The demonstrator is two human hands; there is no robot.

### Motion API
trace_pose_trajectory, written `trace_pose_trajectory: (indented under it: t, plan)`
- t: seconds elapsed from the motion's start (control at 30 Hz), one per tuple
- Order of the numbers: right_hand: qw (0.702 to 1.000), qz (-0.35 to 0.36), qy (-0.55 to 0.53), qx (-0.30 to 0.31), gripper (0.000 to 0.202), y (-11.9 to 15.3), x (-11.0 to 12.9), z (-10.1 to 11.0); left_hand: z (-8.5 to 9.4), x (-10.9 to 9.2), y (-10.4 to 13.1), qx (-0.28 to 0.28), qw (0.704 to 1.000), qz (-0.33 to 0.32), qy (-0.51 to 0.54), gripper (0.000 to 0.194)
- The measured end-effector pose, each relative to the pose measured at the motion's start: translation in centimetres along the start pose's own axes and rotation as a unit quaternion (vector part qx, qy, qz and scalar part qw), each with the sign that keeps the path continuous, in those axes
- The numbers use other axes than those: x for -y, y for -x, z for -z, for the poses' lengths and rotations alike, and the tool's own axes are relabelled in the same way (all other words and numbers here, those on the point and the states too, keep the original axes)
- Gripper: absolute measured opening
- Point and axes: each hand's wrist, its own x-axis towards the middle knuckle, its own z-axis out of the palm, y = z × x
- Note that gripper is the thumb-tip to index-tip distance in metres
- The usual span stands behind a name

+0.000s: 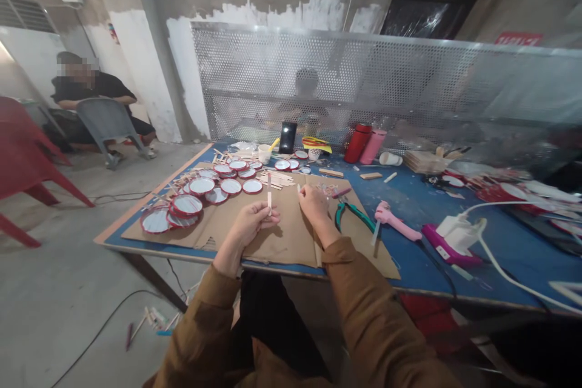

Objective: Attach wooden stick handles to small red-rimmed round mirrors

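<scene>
Holding stick (269,195), L hand (255,222) nr cardboard (284,245) edge; R hand (313,205) apart.

Upper garment: brown, long-sleeved, matte cloth. Left sleeve (200,321) and right sleeve (373,309) both creased along the forearm; a seam marks off the right cuff (339,251). Legwear: black trousers (282,321), plain. Left hand (255,222) and right hand (313,203) bare, five-fingered, sleeves ending at the wrists.

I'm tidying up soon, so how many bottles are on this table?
2: a red bottle and, just right of it, a pink bottle, near the far edge by the perforated screen. Others may be hidden among the clutter.
</scene>
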Motion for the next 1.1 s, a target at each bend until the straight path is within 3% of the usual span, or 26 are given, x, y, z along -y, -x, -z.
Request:
trace_pose_trajectory:
  t: [0.27,0.57,0.87,0.97,1.1]
  plan:
    - [0.994,-0.034,0.099,0.043,0.024,0.1,0.0,-0.8,0.1,-0.1,0.1,0.03,0.999,-0.016,-0.01,0.015]
    - [0.994,-0.027,0.093,0.059,0.023,1.1,0.3,-0.1,-0.3,-0.3,0.5,0.008,0.999,-0.031,-0.013,0.019]
    - [0.988,-0.118,0.009,-0.099,0.026,0.9,-0.5,1.6,-0.1,0.2,0.3,0.008,0.999,-0.036,-0.018,0.017]
    - [0.995,-0.065,0.018,-0.067,0.027,1.7,-0.6,1.7,-0.2,0.1,0.3,0.002,0.999,-0.03,-0.025,0.018]
    - [0.989,0.122,0.076,0.016,0.025,3.1,0.2,1.4,-0.3,0.0,0.3,0.005,0.999,-0.026,-0.031,0.014]
